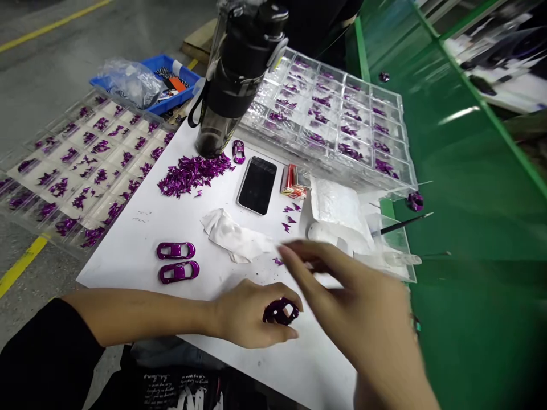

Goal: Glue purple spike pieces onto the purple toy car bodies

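Observation:
My left hand (248,313) is closed around a small purple car body (281,311) above the white table's front part. My right hand (354,290) hovers to its right, blurred by motion, with thumb and forefinger close together beside the crumpled white tissue (235,233); whether anything is between the fingertips is too blurred to tell. Two more purple car bodies (178,271) lie side by side on the left of the white table (141,250). Several small purple pieces (286,226) are scattered past my right hand, and a large heap of purple pieces (192,173) sits farther back.
A dark bottle (233,85) stands behind a phone (257,185) and a red box (294,182). Compartment trays (329,142) fill the back right, more trays (81,165) the left. A brush (401,224) sticks out near the green panel (461,239). A blue bin (171,102) lies behind.

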Action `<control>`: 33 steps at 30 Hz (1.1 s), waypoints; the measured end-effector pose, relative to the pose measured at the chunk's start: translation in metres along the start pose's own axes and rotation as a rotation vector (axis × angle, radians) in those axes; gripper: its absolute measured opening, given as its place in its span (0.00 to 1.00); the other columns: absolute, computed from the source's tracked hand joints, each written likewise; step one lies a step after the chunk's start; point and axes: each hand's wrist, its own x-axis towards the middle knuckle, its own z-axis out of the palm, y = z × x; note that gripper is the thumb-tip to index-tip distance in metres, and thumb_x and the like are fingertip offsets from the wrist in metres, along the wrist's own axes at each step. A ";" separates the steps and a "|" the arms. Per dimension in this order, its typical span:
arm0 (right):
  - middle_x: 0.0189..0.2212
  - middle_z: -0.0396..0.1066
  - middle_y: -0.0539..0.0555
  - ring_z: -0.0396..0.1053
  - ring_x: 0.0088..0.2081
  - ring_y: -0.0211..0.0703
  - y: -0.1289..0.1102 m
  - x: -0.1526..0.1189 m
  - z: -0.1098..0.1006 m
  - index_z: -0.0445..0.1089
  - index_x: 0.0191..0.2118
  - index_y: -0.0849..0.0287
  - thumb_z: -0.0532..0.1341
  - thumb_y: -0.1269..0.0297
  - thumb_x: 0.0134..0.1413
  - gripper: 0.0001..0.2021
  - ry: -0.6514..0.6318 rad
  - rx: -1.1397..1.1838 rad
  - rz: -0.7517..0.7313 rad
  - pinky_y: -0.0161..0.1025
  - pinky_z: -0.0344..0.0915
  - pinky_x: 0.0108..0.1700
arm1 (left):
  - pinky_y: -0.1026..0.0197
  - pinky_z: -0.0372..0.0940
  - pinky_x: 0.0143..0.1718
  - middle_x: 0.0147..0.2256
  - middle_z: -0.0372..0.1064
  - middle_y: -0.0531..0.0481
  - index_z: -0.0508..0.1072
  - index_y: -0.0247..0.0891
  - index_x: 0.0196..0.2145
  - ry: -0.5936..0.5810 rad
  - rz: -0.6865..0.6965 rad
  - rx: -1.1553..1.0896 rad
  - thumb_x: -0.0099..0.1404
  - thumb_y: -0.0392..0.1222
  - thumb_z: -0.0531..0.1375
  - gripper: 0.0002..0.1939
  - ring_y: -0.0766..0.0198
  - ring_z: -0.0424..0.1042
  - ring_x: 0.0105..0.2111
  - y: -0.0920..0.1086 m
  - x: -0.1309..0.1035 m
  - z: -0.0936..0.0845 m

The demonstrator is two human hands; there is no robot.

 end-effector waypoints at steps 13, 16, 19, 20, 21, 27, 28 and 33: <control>0.41 0.77 0.59 0.76 0.43 0.48 -0.029 0.137 0.114 0.76 0.36 0.60 0.62 0.76 0.61 0.06 -0.458 0.085 -0.436 0.43 0.72 0.49 | 0.59 0.71 0.40 0.32 0.73 0.53 0.74 0.39 0.46 -0.059 -0.109 -0.263 0.55 0.35 0.73 0.21 0.64 0.74 0.32 -0.013 0.006 -0.002; 0.43 0.77 0.60 0.76 0.42 0.48 -0.026 0.119 0.087 0.73 0.41 0.60 0.58 0.75 0.65 0.07 -0.402 0.102 -0.408 0.43 0.72 0.45 | 0.60 0.70 0.36 0.33 0.74 0.53 0.73 0.40 0.48 -0.060 -0.140 -0.344 0.56 0.36 0.73 0.23 0.66 0.74 0.30 -0.017 0.005 0.001; 0.39 0.77 0.57 0.76 0.36 0.45 -0.018 0.086 0.042 0.70 0.44 0.58 0.55 0.67 0.70 0.07 -0.254 0.220 -0.294 0.40 0.72 0.39 | 0.60 0.71 0.33 0.35 0.75 0.51 0.71 0.40 0.48 -0.031 -0.146 -0.476 0.56 0.40 0.74 0.24 0.65 0.76 0.30 -0.017 0.006 0.003; 0.35 0.77 0.55 0.75 0.33 0.44 -0.014 0.071 0.026 0.71 0.43 0.57 0.56 0.63 0.70 0.08 -0.187 0.281 -0.215 0.39 0.71 0.36 | 0.60 0.72 0.32 0.35 0.75 0.50 0.71 0.39 0.47 -0.017 -0.156 -0.546 0.55 0.41 0.74 0.25 0.64 0.77 0.30 -0.016 0.007 0.002; 0.32 0.76 0.53 0.74 0.30 0.42 -0.008 0.054 0.011 0.72 0.42 0.56 0.58 0.58 0.69 0.09 -0.135 0.334 -0.109 0.38 0.71 0.33 | 0.59 0.72 0.32 0.35 0.75 0.50 0.70 0.39 0.47 0.000 -0.170 -0.616 0.54 0.42 0.75 0.26 0.63 0.78 0.30 -0.014 0.008 0.001; 0.26 0.80 0.56 0.79 0.26 0.50 0.033 -0.053 -0.021 0.81 0.40 0.58 0.73 0.42 0.50 0.23 -0.091 0.639 0.533 0.44 0.79 0.32 | 0.59 0.72 0.29 0.34 0.77 0.48 0.68 0.37 0.49 0.140 -0.242 -0.772 0.51 0.48 0.77 0.33 0.59 0.79 0.29 0.008 0.012 -0.009; 0.28 0.82 0.58 0.80 0.28 0.52 0.037 -0.067 -0.017 0.82 0.42 0.58 0.73 0.42 0.48 0.24 -0.083 0.678 0.584 0.46 0.81 0.34 | 0.59 0.72 0.29 0.34 0.78 0.47 0.68 0.37 0.49 0.149 -0.247 -0.771 0.52 0.48 0.77 0.32 0.60 0.79 0.29 0.010 0.012 -0.010; 0.34 0.84 0.56 0.83 0.33 0.52 0.042 -0.108 0.016 0.82 0.46 0.55 0.71 0.46 0.55 0.20 0.083 0.638 0.628 0.47 0.83 0.41 | 0.60 0.71 0.30 0.36 0.79 0.45 0.69 0.38 0.49 0.093 -0.268 -0.680 0.54 0.47 0.76 0.30 0.59 0.79 0.31 0.014 0.009 -0.008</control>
